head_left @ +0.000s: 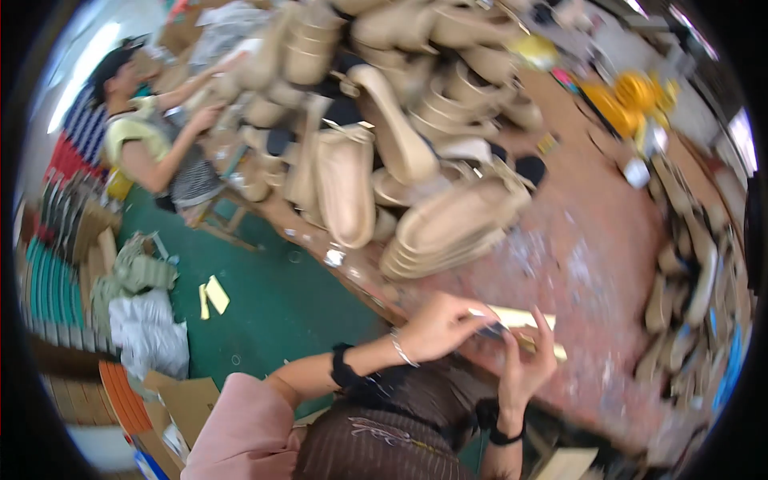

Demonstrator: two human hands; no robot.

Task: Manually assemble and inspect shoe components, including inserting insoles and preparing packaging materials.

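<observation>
My left hand (438, 326) and my right hand (524, 364) meet at the near edge of a reddish worktable (592, 264). Between them they hold a pale, flat strip (520, 318), and a small dark tool shows at the fingertips; blur hides which hand grips the tool. My left wrist carries a silver bracelet and a black band, my right wrist a black band. A big heap of beige shoe soles (416, 168) lies on the table just beyond my hands.
Another person (152, 136) sits at the far left, hands on soles in the heap. More soles line the table's right edge (696, 272). Yellow objects (632, 96) sit far right. Bags, cardboard and stacked material cover the green floor (272, 304) at left.
</observation>
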